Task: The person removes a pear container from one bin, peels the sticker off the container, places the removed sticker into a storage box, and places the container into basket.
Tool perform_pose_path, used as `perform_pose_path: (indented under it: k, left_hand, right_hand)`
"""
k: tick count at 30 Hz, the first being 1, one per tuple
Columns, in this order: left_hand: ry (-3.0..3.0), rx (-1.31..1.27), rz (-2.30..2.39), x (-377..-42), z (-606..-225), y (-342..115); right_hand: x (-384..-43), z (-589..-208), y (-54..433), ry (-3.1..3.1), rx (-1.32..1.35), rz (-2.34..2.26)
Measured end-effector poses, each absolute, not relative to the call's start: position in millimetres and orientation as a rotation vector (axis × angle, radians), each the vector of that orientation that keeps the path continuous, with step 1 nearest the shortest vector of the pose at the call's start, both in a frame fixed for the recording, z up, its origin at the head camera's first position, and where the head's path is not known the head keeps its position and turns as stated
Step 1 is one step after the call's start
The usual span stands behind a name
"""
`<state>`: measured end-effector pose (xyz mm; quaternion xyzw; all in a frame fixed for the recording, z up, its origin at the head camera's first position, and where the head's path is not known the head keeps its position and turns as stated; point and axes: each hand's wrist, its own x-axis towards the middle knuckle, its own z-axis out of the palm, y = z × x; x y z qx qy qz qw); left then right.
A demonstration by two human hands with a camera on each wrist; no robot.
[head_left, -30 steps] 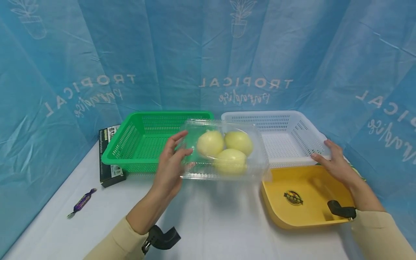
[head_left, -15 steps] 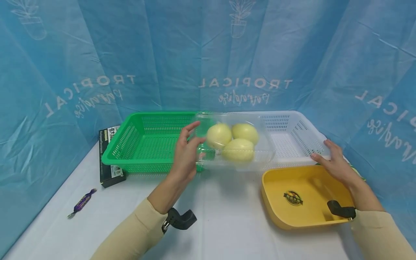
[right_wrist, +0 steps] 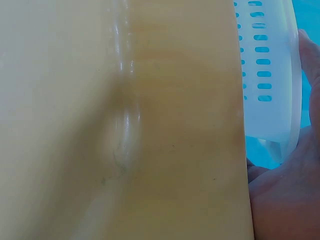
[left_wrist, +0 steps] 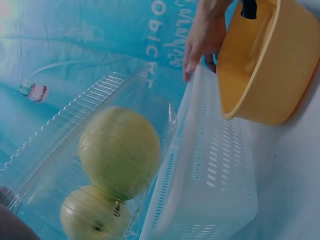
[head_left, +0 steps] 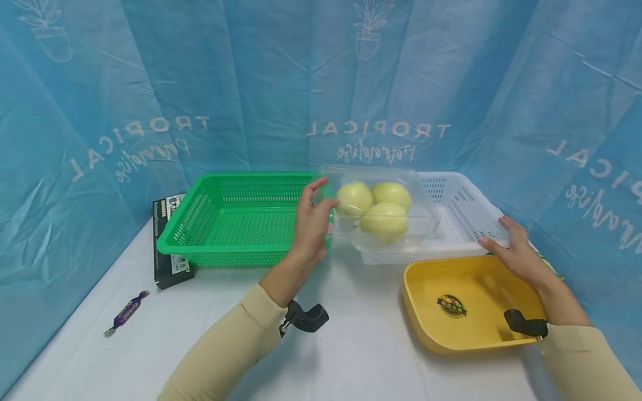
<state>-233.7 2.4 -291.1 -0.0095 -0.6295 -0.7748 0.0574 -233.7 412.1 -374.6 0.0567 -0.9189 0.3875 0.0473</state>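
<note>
My left hand [head_left: 312,225] grips the left end of a clear plastic clamshell box [head_left: 426,209]. Three round pale yellow-green fruits [head_left: 385,223] lie inside it; their exact kind I cannot tell, though a short stem shows in the left wrist view. The box is held tilted, over the left part of the white basket [head_left: 463,214]. At that basket's front right corner, my right hand [head_left: 519,256] holds the rim between thumb and fingers. Some of the right fingers are hidden behind the rim in the right wrist view.
Left of the box stands a green basket [head_left: 241,259]. A yellow bin [head_left: 476,328] sits in front of the white basket. A black box [head_left: 163,262] leans by the green basket, and a purple-wrapped candy [head_left: 126,313] lies nearer. A blue curtain [head_left: 281,83] hangs behind.
My left hand has carried the clear box with the fruits rightward and farther back, from the green basket's right side to over the white basket. My right hand stays at the corner.
</note>
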Motion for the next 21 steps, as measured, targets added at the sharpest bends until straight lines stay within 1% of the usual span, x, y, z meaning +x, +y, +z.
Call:
perform_pose_path:
  k: [6,13,21]
  left_hand:
    - [-1.908,-0.031,-2.304,-247,-292,17]
    - [-1.938,0.031,-2.254,-264,-295,38]
    - [-1.973,0.002,-2.239,-279,-300,58]
  right_hand:
    - [-233,-375,412,-2.792,0.190,1.189]
    - [-234,-375,412,-2.779,0.205,1.176]
    - [-235,-376,412,-2.789,0.203,1.149]
